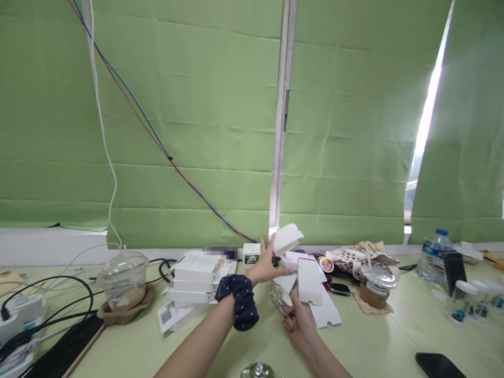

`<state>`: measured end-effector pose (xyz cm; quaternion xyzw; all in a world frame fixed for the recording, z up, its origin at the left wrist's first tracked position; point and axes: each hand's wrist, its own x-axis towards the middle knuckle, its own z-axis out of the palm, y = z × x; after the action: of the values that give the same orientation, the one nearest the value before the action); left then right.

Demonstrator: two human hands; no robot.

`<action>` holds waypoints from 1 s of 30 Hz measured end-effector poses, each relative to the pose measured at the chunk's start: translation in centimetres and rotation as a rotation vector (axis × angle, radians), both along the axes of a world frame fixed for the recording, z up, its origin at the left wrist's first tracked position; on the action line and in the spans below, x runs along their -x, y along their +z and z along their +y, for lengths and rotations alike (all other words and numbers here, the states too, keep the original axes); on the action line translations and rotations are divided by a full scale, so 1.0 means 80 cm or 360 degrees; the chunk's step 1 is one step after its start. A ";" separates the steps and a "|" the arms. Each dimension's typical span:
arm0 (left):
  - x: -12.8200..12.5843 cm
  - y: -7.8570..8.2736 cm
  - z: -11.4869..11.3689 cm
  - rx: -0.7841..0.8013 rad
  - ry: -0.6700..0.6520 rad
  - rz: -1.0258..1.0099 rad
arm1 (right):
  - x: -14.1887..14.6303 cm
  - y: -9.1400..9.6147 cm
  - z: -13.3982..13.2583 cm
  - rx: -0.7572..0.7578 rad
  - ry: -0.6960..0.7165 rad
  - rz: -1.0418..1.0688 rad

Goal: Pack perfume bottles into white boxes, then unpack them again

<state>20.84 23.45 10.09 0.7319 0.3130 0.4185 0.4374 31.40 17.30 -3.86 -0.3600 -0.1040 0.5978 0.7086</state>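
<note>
My left hand [265, 266], a dark dotted scrunchie [239, 303] around its wrist, reaches over the middle of the table with fingers spread. Just beyond its fingertips is a tilted white carton [287, 239]; whether they touch I cannot tell. Lower and to the right, my right hand [301, 325] grips a small round object [280, 300] with a silvery, patterned side and a pale flat end, tipped sideways. Its exact kind does not show. A small white box with a dark picture [251, 254] stands behind my left hand. Flat white cartons [311, 281] lie beyond my right hand.
Stacked white boxes [197, 275] stand left of my left arm. Farther left are a clear domed cup [124, 281] and black cables [51, 278]. To the right are an iced drink cup [376, 286], a water bottle [435, 257] and small jars [460, 302]. A shiny knobbed object [258, 370] shows at the bottom edge.
</note>
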 end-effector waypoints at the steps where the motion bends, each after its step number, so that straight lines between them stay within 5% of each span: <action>1: 0.007 -0.007 -0.007 0.0020 -0.0082 0.0064 | 0.002 0.002 0.000 0.0000 0.0025 -0.0007; 6: 0.057 -0.050 -0.042 -0.0134 -0.0520 0.0449 | 0.013 0.007 0.000 0.0007 0.0189 -0.0039; 10: 0.075 -0.091 -0.057 -0.0339 -0.0181 0.0294 | 0.024 0.002 -0.001 -0.0001 0.0391 -0.0098; 15: 0.080 -0.132 -0.058 -0.0252 0.0124 0.0202 | 0.032 -0.007 -0.006 -0.0100 0.0592 -0.0230; 23: 0.086 -0.155 -0.036 -0.0010 0.0348 0.0085 | 0.033 -0.008 -0.013 -0.0311 0.0606 -0.0311; 30: 0.094 -0.162 -0.029 0.0182 0.0139 -0.0105 | 0.024 -0.023 -0.006 -0.0399 0.0468 -0.0422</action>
<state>13.30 21.11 -2.89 0.6771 0.3535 0.4425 0.4699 29.45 16.79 -5.68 -0.3257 -0.3210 0.6246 0.6331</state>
